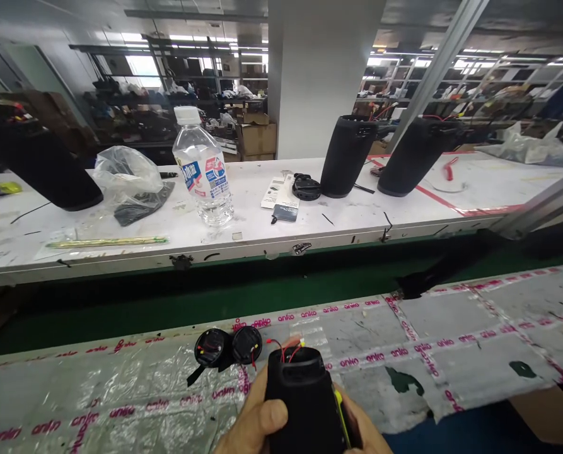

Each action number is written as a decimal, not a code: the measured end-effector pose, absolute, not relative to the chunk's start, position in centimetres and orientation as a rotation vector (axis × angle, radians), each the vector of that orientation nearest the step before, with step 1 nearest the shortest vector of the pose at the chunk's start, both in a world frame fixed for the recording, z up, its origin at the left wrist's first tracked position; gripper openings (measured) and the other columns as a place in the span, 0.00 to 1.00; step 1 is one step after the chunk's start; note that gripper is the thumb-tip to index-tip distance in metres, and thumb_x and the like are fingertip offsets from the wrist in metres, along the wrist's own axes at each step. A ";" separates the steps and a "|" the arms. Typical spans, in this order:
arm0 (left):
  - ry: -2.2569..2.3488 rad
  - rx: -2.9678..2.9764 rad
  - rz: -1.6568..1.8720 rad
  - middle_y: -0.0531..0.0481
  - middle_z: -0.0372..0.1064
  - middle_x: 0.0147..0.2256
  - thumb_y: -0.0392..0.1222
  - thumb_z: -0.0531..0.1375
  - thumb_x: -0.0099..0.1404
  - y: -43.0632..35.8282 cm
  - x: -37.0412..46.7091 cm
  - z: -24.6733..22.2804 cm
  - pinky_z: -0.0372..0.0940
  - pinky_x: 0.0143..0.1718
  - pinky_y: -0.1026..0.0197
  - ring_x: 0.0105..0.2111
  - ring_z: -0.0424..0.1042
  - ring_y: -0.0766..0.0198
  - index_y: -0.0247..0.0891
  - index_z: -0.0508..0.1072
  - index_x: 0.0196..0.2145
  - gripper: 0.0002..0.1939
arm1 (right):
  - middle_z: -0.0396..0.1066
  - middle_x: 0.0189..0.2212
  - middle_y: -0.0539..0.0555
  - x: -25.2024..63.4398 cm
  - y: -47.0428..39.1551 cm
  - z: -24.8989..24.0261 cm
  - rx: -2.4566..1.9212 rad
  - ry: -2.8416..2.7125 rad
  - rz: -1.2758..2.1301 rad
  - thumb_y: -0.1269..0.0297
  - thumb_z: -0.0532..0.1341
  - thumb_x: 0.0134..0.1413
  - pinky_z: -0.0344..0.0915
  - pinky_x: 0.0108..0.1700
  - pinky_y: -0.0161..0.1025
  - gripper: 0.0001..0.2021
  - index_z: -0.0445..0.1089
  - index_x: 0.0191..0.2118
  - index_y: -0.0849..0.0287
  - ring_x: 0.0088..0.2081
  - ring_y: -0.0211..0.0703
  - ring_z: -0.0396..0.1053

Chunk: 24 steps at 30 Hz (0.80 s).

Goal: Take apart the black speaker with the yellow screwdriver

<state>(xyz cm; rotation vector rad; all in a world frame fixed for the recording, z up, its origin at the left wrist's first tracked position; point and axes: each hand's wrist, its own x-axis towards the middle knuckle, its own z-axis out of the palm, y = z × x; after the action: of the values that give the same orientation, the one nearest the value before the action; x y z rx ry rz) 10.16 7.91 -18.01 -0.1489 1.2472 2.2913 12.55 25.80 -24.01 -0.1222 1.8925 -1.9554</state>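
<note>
A black fabric-covered speaker body (pixel 302 403) is held upright at the bottom centre, with red wires and small connectors sticking out of its open top. My left hand (pixel 257 419) wraps round its left side, the thumb on the front. On the right side, my right hand (pixel 364 429) is closed round the body beside a yellow-green strip or tool (pixel 342 413), which I cannot identify. Two round black caps (pixel 210 347) (pixel 247 345) with short wires lie just beyond the speaker on the plastic-covered surface.
The lower surface (pixel 134 378) is covered with plastic and pink-printed tape. Across a green strip stands a white shelf (pixel 257 221) bearing a water bottle (pixel 205 170), a plastic bag (pixel 127 173), small boxes (pixel 281 195) and more black speaker bodies (pixel 347 154) (pixel 413 157) (pixel 49 164).
</note>
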 end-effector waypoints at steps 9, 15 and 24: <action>1.668 -0.275 2.092 0.44 0.76 0.48 0.60 0.70 0.53 5.0 9.6 -17.9 0.67 0.47 0.50 0.46 0.75 0.46 0.45 0.62 0.60 0.42 | 0.78 0.36 0.54 13.5 29.1 -19.2 0.061 2.648 -1.368 0.54 0.50 0.72 0.71 0.30 0.37 0.15 0.65 0.56 0.50 0.27 0.44 0.74; 1.908 -0.300 1.948 0.41 0.73 0.56 0.62 0.70 0.51 4.7 10.1 -17.9 0.61 0.58 0.44 0.56 0.71 0.39 0.44 0.56 0.64 0.49 | 0.77 0.33 0.48 12.3 26.0 -16.9 -0.537 2.788 -0.915 0.65 0.50 0.70 0.62 0.26 0.38 0.08 0.62 0.50 0.50 0.28 0.45 0.76; 1.944 -0.264 1.984 0.41 0.72 0.58 0.59 0.71 0.52 3.5 10.1 -18.1 0.57 0.63 0.41 0.59 0.68 0.38 0.43 0.64 0.61 0.43 | 0.77 0.33 0.52 11.4 24.2 -16.7 -0.579 2.699 -0.786 0.68 0.51 0.69 0.54 0.26 0.40 0.07 0.62 0.48 0.55 0.30 0.50 0.78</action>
<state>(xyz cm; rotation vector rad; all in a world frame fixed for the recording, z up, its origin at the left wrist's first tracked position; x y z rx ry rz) 10.06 3.50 -18.08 -0.2644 1.9441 1.9841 11.38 24.18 -16.74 -0.5792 2.6985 -0.7861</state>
